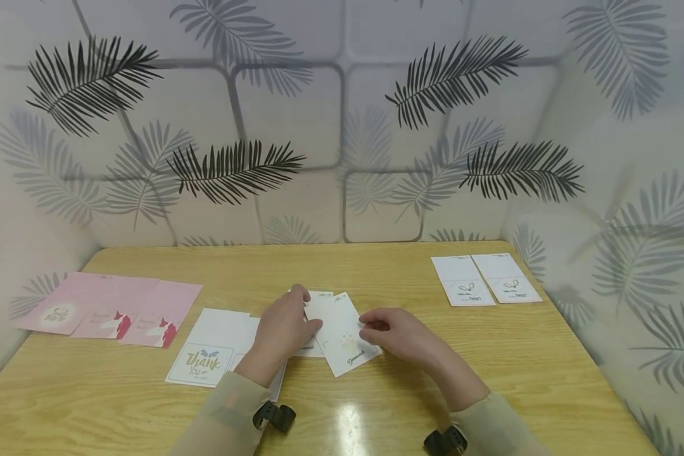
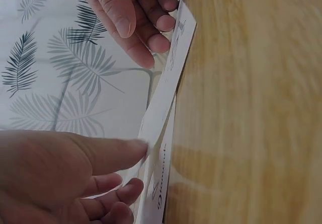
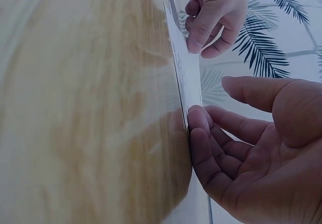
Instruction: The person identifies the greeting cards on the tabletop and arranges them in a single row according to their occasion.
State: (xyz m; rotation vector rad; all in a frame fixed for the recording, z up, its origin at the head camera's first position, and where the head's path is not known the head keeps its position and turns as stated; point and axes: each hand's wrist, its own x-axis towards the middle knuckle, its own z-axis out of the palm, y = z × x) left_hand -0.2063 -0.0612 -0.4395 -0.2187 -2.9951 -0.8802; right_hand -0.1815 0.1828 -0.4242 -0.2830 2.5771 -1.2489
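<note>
A white card [image 1: 339, 326] with "Diamond" lettering and a pale gold motif lies slanted in mid-table, one side a little raised. Another "Diamond" card [image 1: 312, 349] lies partly under it. At the slanted card's left edge, my left hand [image 1: 282, 326] pinches it, thumb [image 2: 126, 152] on top and the other fingers loosely bent. Along the opposite edge, my right hand [image 1: 401, 335] touches the card with its fingertips [image 3: 197, 117]. The right thumb [image 3: 246, 89] stands apart from the card.
To the left lie a white "Thank you" card [image 1: 201, 364] and another white card, partly hidden by my left arm. Several pink cards [image 1: 114, 285] overlap at the far left. Two white cards [image 1: 462, 278] lie at the back right. A leaf-patterned curtain [image 1: 296, 215] encloses the table.
</note>
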